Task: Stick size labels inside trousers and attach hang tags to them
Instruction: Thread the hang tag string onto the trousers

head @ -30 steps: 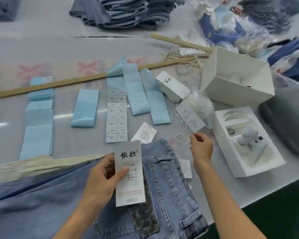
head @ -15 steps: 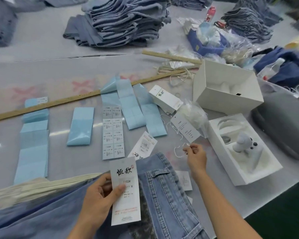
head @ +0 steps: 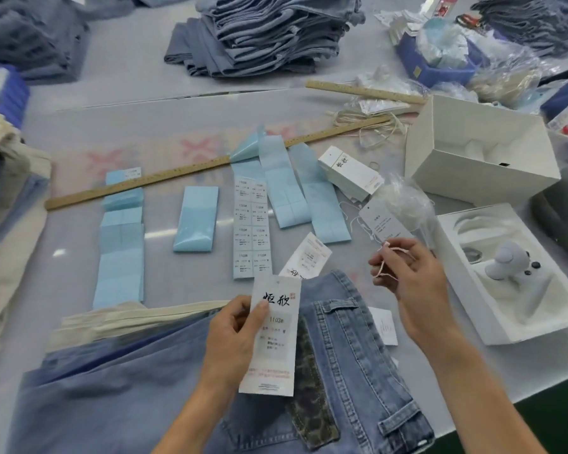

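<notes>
Blue denim trousers (head: 351, 362) lie at the table's near edge, waistband toward me, with a dark patterned patch showing. My left hand (head: 233, 335) holds a long white hang tag (head: 274, 335) upright over the trousers, thumb on its face. My right hand (head: 410, 276) is lifted to the right of the tag and pinches a thin white string loop (head: 386, 260) between its fingers. A strip of printed size labels (head: 252, 227) lies flat behind the tag. A bundle of white hang tags (head: 350, 173) rests farther back.
Blue label backing strips (head: 195, 221) and a long wooden ruler (head: 177, 175) cover the middle. White open boxes (head: 482, 152) stand at right, one holding a grey device (head: 509, 260). Loose tags (head: 309, 257) lie near the waistband. Stacks of folded trousers (head: 269, 31) fill the back.
My right hand lifted the string off the table and rose toward the tag. My left hand kept hold of the hang tag, and the view tilted up a little.
</notes>
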Demonstrator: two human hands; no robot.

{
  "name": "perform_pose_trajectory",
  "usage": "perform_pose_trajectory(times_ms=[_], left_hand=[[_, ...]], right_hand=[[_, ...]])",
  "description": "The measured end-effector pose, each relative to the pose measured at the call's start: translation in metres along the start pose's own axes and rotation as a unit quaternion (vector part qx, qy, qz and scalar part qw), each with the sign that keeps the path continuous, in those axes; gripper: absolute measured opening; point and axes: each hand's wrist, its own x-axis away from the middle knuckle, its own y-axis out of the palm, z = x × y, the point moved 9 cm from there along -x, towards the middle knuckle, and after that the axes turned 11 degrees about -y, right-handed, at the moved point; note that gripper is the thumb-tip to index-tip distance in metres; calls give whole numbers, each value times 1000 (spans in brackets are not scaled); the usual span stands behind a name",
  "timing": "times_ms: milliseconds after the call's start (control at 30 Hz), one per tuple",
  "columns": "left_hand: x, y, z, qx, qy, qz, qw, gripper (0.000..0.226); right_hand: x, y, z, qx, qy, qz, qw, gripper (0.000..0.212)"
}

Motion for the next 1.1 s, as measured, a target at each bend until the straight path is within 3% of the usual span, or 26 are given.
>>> perform_pose_trajectory(times_ms=[133, 267, 367, 600, 733, 800, 867, 933, 967, 1033, 1100], left_hand=[[7, 2, 5, -20, 19, 6, 1000, 8], [12, 10, -2, 28, 5, -41, 999, 51], [14, 12, -7, 43, 9, -53, 998, 64], [16, 11, -3, -119, 83, -5, 989, 24], [17, 13, 0, -165, 112, 30, 979, 17], [17, 12, -1, -158, 115, 39, 980, 14], [16, 11, -5, -133, 104, 34, 985, 13], [16, 11, -8, -112, 97, 23, 989, 13], [16, 10, -9, -101, 94, 16, 990, 15], [17, 9, -12, -82, 83, -2, 993, 21], [16, 8, -17, -75, 60, -13, 995, 27]], right_hand=[[24, 83, -42, -28, -23, -172, 985, 6], [39, 134, -46, -75, 4, -270, 960, 8], [46, 140, -17, -67, 73, -266, 959, 6], [64, 78, 32, 71, 92, -207, 971, 9], [70, 52, 39, 161, 83, -202, 963, 24], [68, 51, 33, 275, 24, -230, 933, 39], [64, 59, 7, 409, -119, -237, 873, 49], [70, 83, -15, 461, -264, -278, 800, 43], [77, 97, -15, 449, -292, -323, 780, 36], [88, 117, -1, 390, -257, -409, 784, 23], [92, 125, 10, 357, -221, -431, 799, 20]])
